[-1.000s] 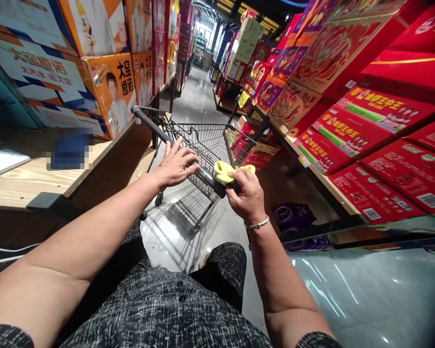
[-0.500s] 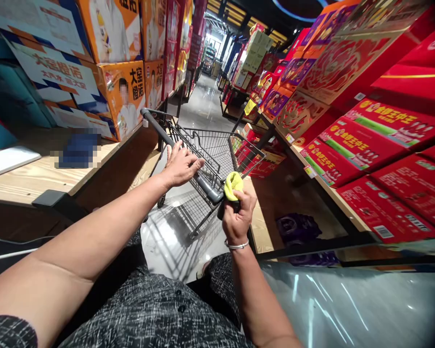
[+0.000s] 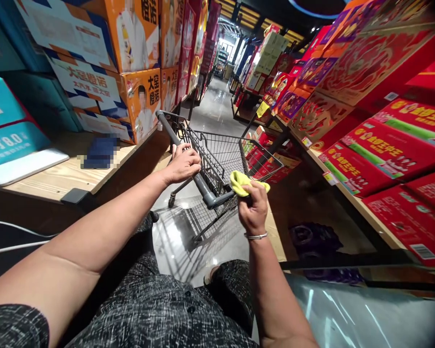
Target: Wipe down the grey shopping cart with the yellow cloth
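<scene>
A grey wire shopping cart point(image 3: 224, 150) stands ahead of me at a slant. My left hand point(image 3: 183, 163) is closed over its dark grey handle point(image 3: 199, 186), fingers curled round the bar. A bright yellow cloth point(image 3: 239, 182) is bunched in my right hand point(image 3: 254, 205), which is closed round it with the thumb and fingers. The cloth lies at the cart's side bar, by the right end of the handle. Whether it presses on the bar there is partly hidden by my fingers.
Orange drink cartons point(image 3: 141, 101) are stacked on a wooden shelf point(image 3: 50, 179) at left, with a blurred dark blue object point(image 3: 99, 151). Red boxes point(image 3: 395, 145) fill the right shelf point(image 3: 344, 203). The shiny floor aisle point(image 3: 217, 96) runs away between shelves.
My right hand has moved with the yellow cloth from the handle's right end to the cart's side bar. My left hand's fingers have closed round the handle. The view has shifted slightly left.
</scene>
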Available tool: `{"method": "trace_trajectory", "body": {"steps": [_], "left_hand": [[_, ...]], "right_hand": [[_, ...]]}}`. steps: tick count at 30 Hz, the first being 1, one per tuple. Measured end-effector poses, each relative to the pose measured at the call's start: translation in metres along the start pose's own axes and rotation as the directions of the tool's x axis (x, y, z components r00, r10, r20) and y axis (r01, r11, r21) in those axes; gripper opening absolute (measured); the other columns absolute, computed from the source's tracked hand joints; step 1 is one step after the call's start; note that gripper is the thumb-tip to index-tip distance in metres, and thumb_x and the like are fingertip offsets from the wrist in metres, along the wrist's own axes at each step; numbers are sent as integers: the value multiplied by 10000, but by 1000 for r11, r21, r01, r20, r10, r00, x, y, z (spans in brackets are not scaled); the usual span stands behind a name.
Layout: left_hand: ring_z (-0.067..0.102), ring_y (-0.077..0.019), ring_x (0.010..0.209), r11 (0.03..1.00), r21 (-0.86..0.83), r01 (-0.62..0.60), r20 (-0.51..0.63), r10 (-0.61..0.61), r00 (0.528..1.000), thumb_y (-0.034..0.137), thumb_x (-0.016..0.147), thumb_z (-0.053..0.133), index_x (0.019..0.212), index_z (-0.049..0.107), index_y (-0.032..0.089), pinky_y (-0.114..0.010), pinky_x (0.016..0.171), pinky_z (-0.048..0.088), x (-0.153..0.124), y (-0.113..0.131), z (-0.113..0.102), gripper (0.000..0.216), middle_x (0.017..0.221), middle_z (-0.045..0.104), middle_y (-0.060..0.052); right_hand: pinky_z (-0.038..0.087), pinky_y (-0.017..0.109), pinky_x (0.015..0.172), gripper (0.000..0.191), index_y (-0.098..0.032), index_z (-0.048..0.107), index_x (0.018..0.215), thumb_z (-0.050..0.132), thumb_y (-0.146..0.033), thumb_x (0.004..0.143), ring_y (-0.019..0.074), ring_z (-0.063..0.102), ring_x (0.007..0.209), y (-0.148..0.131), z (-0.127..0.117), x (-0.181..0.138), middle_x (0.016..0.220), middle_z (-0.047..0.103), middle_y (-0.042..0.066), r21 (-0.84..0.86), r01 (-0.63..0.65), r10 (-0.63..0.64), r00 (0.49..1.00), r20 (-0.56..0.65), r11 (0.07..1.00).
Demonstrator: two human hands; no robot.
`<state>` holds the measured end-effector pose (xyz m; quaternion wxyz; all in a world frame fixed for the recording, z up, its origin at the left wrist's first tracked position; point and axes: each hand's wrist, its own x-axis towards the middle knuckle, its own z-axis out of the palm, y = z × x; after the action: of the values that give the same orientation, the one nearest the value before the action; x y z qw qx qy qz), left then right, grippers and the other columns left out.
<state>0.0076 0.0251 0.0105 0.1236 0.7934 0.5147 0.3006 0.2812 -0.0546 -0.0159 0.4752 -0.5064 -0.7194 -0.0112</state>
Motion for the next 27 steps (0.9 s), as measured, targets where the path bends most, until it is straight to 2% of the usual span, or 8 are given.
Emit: {"method": "trace_trajectory", "body": {"steps": [4,7,10,15,17,20,24,27], "left_hand": [[268,-328,1365,999,-16,-41,10,41,999,296,809,498,694,666,221,-616,1195,56,0,-11,-8,217,1156,667,-26],[253,-325,1397,999,-17,-45,0,45,999,269,786,495,741,692,232,-614,1196,52,0,-21,-13,206,1246,652,-5],[206,-344,1453,1000,-2,-28,5,28,1000,247,747,495,978,719,276,-660,1177,64,0,-32,-18,324,1433,536,7],[94,-377,1515,999,-4,-37,12,37,999,254,726,491,1357,575,290,-665,1178,98,2,-53,-26,637,1575,358,-36],[63,-385,1523,1000,-9,-30,9,30,1000,259,725,499,1427,516,281,-646,1189,103,2,-61,-28,703,1597,317,-54],[31,-413,1524,998,-34,60,-22,-61,998,276,724,532,1518,390,303,-664,1179,114,-1,-69,-31,806,1631,240,-71],[42,-407,1527,970,-83,230,-72,-237,969,344,759,583,1589,193,252,-597,1210,143,-11,-63,-39,921,1648,181,-117],[179,-376,1514,955,-76,288,-71,-293,953,448,816,581,1559,254,194,-496,1222,229,-23,-42,-48,851,1627,243,-150]], "right_hand": [[427,456,1041,256,-229,640,1001,529,-228,771,237,587,1111,34,8,15,1099,647,82,104,-66,45,982,185,992],[426,432,1045,238,-232,637,998,547,-235,777,220,587,1112,37,14,13,1108,660,64,187,-99,46,962,269,977],[434,425,1032,202,-233,628,975,557,-229,786,213,588,1097,22,19,9,1093,660,54,244,-112,43,961,272,963],[438,428,1034,152,-240,640,969,579,-244,830,213,597,1093,-25,16,18,1069,663,51,397,-95,-17,963,270,913],[423,433,1054,151,-247,661,972,601,-244,833,216,596,1105,-43,13,26,1069,670,50,461,-50,-106,946,307,886],[413,438,1064,156,-244,668,959,621,-259,811,222,594,1106,-56,15,40,1059,672,49,502,-29,-199,897,395,864],[473,376,959,196,-211,631,934,587,-277,755,197,605,1008,-36,27,50,1022,655,41,471,-220,-90,831,549,854],[484,362,911,244,-203,622,933,542,-265,712,189,602,951,-9,35,51,1005,654,38,359,-258,-26,780,625,897]]}}
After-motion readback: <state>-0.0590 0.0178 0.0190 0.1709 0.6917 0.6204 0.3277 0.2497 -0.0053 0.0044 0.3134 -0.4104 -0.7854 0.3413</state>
